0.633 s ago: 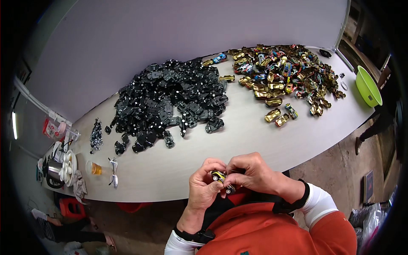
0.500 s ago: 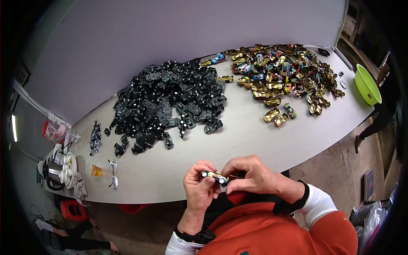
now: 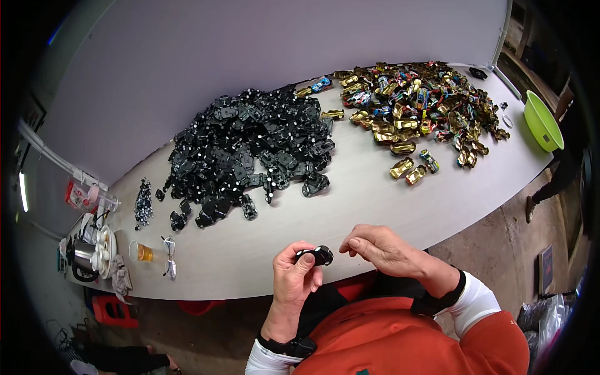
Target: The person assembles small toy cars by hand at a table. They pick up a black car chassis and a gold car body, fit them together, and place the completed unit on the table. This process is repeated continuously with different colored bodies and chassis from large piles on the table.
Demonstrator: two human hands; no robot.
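Black car, one; in left hand

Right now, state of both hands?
Left hand: closed on a dark toy car.
Right hand: partly curled, apart from the car; can't tell if it holds anything small.

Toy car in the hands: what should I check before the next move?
1. Toy car held by the left hand: ok.
2. Right hand apart from the car: ok, a gap shows.
3. Right hand empty: cannot tell, its fingers are curled.
4. All the car's wheels present: cannot tell, fingers hide part.
5. Glasses out of the way: ok, well to the left.
6. Gold cars away from the black pile: not ok, one lies beside it.
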